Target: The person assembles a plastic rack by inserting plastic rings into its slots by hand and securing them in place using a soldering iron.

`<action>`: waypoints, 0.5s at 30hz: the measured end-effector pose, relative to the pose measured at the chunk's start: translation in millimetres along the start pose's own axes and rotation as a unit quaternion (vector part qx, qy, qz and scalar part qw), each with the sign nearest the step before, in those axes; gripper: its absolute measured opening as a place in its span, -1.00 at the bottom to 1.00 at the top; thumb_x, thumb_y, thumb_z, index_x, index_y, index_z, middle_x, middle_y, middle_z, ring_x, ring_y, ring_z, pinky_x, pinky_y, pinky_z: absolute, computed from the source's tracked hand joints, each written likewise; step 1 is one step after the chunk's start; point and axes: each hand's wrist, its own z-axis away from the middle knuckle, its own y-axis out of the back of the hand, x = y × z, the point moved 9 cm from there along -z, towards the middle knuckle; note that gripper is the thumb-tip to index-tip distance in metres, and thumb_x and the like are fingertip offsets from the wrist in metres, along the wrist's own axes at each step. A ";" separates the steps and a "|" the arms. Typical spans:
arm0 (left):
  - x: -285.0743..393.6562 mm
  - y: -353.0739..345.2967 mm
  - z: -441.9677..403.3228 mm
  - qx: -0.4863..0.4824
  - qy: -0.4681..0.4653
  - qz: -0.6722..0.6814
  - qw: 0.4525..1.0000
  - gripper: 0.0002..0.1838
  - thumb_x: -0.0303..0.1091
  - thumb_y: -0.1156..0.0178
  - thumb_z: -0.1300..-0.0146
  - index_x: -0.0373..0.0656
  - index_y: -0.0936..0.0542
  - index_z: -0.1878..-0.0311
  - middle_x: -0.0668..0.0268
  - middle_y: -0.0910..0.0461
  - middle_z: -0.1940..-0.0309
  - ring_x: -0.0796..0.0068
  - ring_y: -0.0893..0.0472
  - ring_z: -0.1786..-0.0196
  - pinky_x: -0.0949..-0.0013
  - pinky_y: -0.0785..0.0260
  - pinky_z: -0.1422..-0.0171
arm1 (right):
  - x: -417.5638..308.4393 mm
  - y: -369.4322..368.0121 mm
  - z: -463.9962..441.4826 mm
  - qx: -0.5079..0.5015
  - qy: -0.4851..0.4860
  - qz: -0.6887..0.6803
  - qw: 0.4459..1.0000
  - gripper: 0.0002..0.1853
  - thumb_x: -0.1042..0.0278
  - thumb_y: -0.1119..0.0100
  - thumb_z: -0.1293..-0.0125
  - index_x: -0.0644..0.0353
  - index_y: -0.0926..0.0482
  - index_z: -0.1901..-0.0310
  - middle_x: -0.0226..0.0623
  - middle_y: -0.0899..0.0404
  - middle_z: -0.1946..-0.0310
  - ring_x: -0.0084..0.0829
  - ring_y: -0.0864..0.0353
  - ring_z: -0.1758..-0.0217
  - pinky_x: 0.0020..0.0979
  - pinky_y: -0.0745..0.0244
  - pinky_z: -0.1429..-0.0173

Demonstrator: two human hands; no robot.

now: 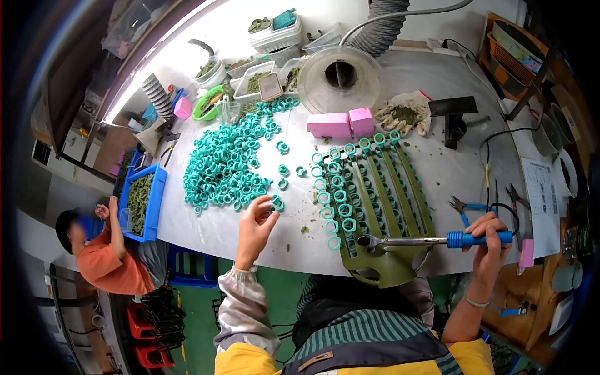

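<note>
Across the grey tabletop (290, 219), the left hand (255, 232) is pinching one teal ring (277, 203) in the grip of its fingertips, just beside a big heap of loose rings (225, 165). Over on the other side, the right hand (490, 240) is wrapping its grip around a blue-handled tool (412, 241), whose metal end is pointing leftward over the green rack (390, 265). Rows of rings are lining that rack, and pink blocks (328, 126) are sitting just beyond it.
</note>
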 end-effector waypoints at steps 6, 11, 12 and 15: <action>97.6 -77.3 64.5 -0.181 -0.095 0.060 0.977 -0.66 -0.69 -0.21 -0.28 -0.24 -0.64 -0.10 0.29 -0.49 -0.06 0.49 -0.59 -0.03 0.46 -0.55 -0.02 | 0.6 4.1 2.6 0.002 -0.007 -0.001 1.000 -0.77 0.34 -0.12 -0.35 0.28 -0.59 0.43 -0.21 -0.56 0.43 -0.36 -0.64 0.35 -0.46 -0.57 0.50; 129.0 -115.3 88.9 -0.155 -0.303 -0.127 0.932 -0.65 -0.63 -0.30 -0.19 -0.20 -0.65 -0.06 0.24 -0.62 -0.02 0.23 -0.58 -0.07 0.23 -0.46 -0.19 | 9.4 1.6 3.5 -0.018 -0.016 -0.024 0.999 -0.77 0.34 -0.12 -0.37 0.29 -0.59 0.40 -0.19 -0.56 0.39 -0.36 -0.65 0.31 -0.45 -0.57 0.53; 128.1 -120.0 89.1 -0.157 -0.304 -0.130 0.930 -0.65 -0.61 -0.31 -0.17 -0.19 -0.65 -0.06 0.24 -0.63 -0.02 0.20 -0.57 -0.07 0.21 -0.43 -0.20 | 11.5 -1.1 3.2 -0.023 -0.015 -0.031 0.999 -0.76 0.34 -0.11 -0.38 0.30 -0.59 0.40 -0.19 -0.56 0.39 -0.36 -0.65 0.31 -0.45 -0.57 0.53; 123.4 -131.0 91.0 -0.162 -0.313 -0.158 0.922 -0.66 -0.56 -0.31 -0.18 -0.17 -0.66 -0.05 0.25 -0.64 -0.03 0.17 -0.56 -0.09 0.16 -0.38 -0.25 | 17.4 -11.1 2.8 -0.043 -0.014 -0.044 0.998 -0.76 0.37 -0.09 -0.43 0.31 -0.60 0.37 -0.18 -0.57 0.39 -0.36 -0.66 0.29 -0.45 -0.58 0.52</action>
